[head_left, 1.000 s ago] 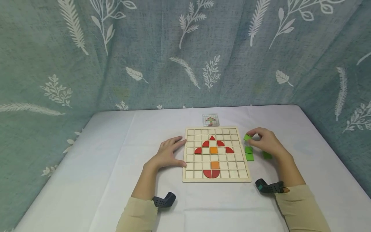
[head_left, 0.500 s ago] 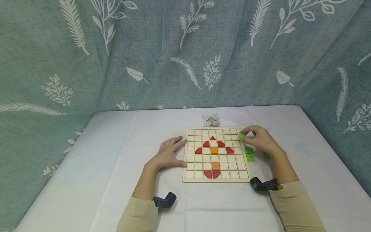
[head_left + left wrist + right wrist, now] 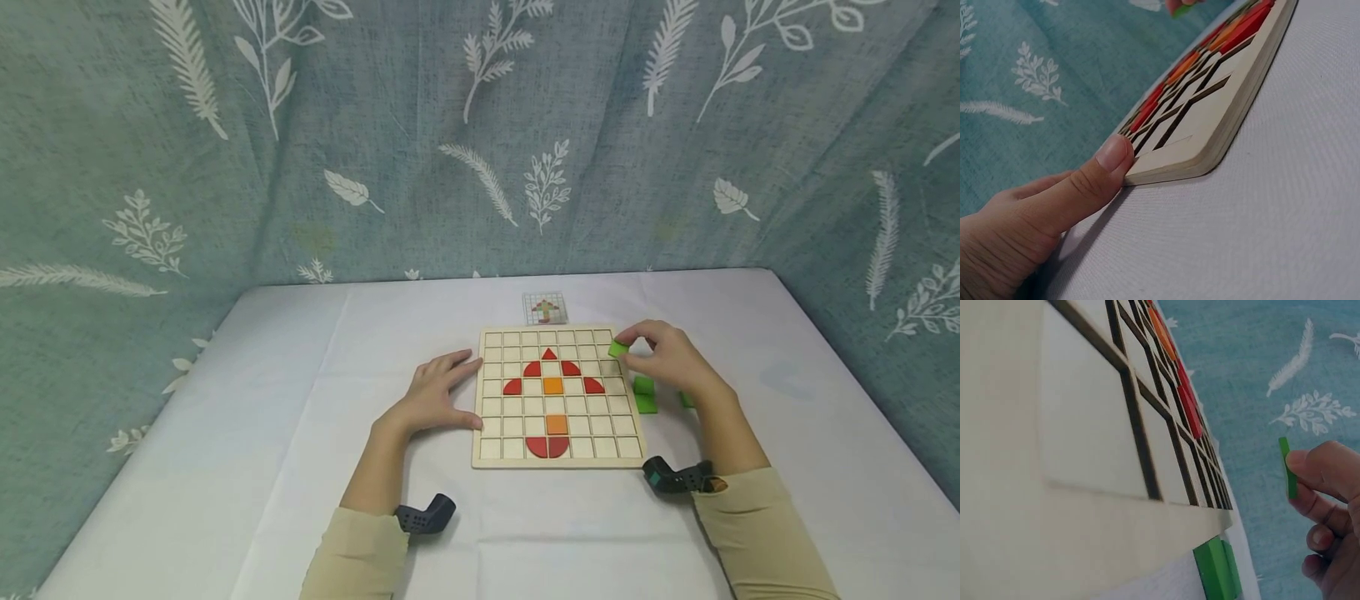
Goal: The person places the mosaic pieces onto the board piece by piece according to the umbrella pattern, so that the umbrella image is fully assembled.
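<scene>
A green square tile (image 3: 618, 348) is pinched between the thumb and fingers of my right hand (image 3: 670, 357), over the upper right corner of a wooden grid board (image 3: 491, 458). In the right wrist view the held green tile (image 3: 1288, 467) stands on edge, above the board's level. My left hand (image 3: 433, 396) rests at the board's left edge, fingers spread, the thumb (image 3: 1113, 155) touching its rim. Set in the grid are a red triangle (image 3: 549, 355), several red quarter-round pieces (image 3: 593, 386) and two orange squares (image 3: 552, 386).
More green tiles (image 3: 646, 404) lie right of the board, one partly hidden by the right wrist. A small pattern card (image 3: 545, 308) lies behind the board. Both sit on a white cloth (image 3: 315, 417), with a leaf-print curtain (image 3: 420, 167) behind. Each wrist wears a dark device (image 3: 426, 515).
My right hand has moved left with the green tile, from beside the board to over its upper right corner. The left hand has stayed in place.
</scene>
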The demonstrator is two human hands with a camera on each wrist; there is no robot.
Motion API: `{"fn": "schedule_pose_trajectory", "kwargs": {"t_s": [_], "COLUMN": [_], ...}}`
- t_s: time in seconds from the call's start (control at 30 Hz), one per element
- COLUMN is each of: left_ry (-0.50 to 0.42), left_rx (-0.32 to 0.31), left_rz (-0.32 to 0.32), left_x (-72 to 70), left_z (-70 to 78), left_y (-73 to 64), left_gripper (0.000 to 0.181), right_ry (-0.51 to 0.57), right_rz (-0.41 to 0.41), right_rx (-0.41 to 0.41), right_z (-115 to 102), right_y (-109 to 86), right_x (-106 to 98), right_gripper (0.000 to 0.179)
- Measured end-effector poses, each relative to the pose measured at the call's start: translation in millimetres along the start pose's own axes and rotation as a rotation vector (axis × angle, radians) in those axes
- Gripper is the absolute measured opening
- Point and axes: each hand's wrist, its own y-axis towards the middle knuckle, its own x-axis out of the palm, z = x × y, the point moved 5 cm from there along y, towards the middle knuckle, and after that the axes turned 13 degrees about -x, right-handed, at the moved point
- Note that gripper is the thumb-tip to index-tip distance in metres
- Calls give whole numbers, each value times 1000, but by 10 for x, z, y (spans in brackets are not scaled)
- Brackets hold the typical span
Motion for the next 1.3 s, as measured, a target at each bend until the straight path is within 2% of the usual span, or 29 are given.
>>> {"fn": "schedule_pose_trajectory", "kwargs": {"t_s": [0.73, 0.97, 1.3], "left_ry": [8, 2, 9], "left_rx": [-1, 0, -8], "left_rz": [-10, -8, -6], "left_x": [6, 25, 7], "left_z": [-11, 1, 10], "left_y": [18, 11, 16], "left_gripper": [106, 106, 105], "right_ry": [-45, -28, 28], "right_rz": [11, 25, -1], "right_rx": [-110, -170, -231], "right_z": [-271, -363, -486], "right_y": [206, 293, 368], "right_x": [94, 111, 192], "right_gripper": [25, 24, 24]}}
